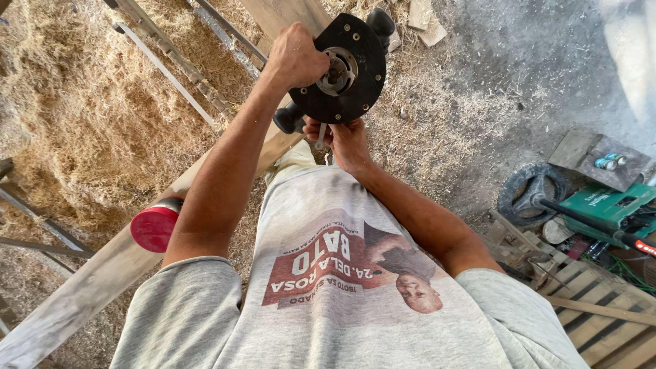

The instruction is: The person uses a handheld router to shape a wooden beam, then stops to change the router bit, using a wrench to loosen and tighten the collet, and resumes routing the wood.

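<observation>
Router held base-up over a plank amid wood shavings.

Pale fluffy shavings [82, 89] carpet the ground; a long, rough grey plank [89, 287] slants across them, with a red round cap [156, 227] beside it. The router [342, 68], its base a smooth black disc around a metal collet, is raised before the chest. Left hand [295, 56] clenches on the disc's rim; right hand [345, 140] grips a slim metal wrench [320, 139] beneath.

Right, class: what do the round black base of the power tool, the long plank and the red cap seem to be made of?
Round black base: probably hard plastic, matt and smooth, with small screws set in it; the ring at its centre looks like bare metal. Long plank: wood, unfinished, pale and dusty. Red cap: seemingly plastic, evenly coloured; hard to be sure.
</observation>
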Demonstrator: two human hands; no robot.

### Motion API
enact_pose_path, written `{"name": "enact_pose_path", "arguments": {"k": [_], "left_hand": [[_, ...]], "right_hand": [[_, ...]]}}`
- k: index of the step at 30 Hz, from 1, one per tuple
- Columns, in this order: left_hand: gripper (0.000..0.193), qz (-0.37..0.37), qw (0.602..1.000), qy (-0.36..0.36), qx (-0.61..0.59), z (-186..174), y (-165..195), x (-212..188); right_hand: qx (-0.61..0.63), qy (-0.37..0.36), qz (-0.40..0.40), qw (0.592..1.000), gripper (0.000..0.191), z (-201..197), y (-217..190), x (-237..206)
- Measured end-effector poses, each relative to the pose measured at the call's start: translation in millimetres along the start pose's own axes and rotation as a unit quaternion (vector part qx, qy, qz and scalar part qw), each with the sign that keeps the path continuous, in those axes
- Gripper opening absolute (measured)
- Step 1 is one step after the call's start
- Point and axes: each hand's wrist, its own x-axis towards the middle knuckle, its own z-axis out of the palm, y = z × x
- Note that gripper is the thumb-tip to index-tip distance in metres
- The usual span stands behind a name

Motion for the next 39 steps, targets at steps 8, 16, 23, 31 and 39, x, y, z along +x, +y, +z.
{"name": "enact_pose_path", "arguments": {"k": [8,16,23,31,39], "left_hand": [[0.020,0.013,1.000,0.019,0.006,8.4,8.4,3.4],[0.022,0.017,0.999,0.029,0.006,12.5,13.0,10.1],[0.023,0.035,0.998,0.045,0.013,13.5,18.3,12.8],[0.018,0.018,1.000,0.012,0.007,15.8,25.4,15.4],[0.019,0.026,1.000,0.011,-0.008,12.0,26.6,19.4]], "right_hand": [[0.014,0.055,-0.028,0.998,0.036,4.9,8.5,11.5],[0.015,0.087,-0.044,0.995,0.036,2.6,8.9,8.8],[0.022,0.081,-0.062,0.995,0.034,5.6,4.1,13.0],[0.018,0.085,-0.048,0.995,0.031,-0.8,4.3,17.2],[0.075,0.017,-0.061,0.995,0.021,-22.1,-8.7,19.3]]}}
